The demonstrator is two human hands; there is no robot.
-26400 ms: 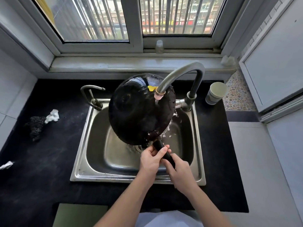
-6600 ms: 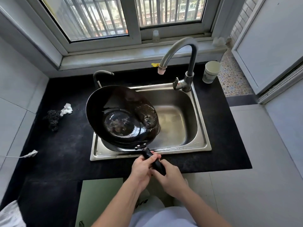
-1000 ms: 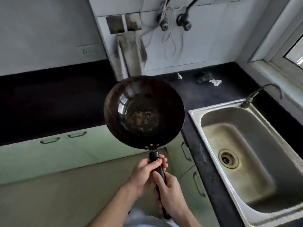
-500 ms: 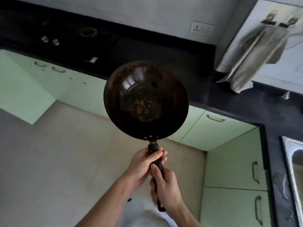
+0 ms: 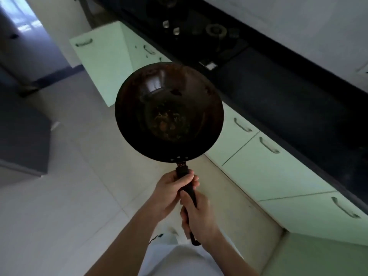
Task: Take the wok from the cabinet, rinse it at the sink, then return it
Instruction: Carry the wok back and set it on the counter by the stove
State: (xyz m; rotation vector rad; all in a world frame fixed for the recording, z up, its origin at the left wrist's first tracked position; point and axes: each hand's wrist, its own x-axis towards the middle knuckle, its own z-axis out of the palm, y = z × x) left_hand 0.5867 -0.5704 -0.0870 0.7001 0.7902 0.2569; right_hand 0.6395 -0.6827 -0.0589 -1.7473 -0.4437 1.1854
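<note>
Since the frame half a second ago we have turned further from the sink, which no longer shows at the right edge; the grip is unchanged. Nearest us, the right hand (image 5: 201,218) is clenched round the lower end of the handle (image 5: 182,170), and the left hand (image 5: 173,193) wraps it just above, close to the rivets. We judge the doubled grip to serve balance: the long handle makes a lever of the pan, and two hands keep it level. The wok (image 5: 169,112) is held out in the air before us, mouth up, above the floor (image 5: 69,196) and touching nothing. Its bowl shows brownish specks at the centre and a bright glint on the far wall. Beyond, to the right, runs a row of pale green cabinets (image 5: 278,170), doors closed so far as we can tell, under the dark bench (image 5: 278,92). Farthest, burner parts (image 5: 216,30) lie on the bench. We judge the return to the cabinet under way, not yet done.
</note>
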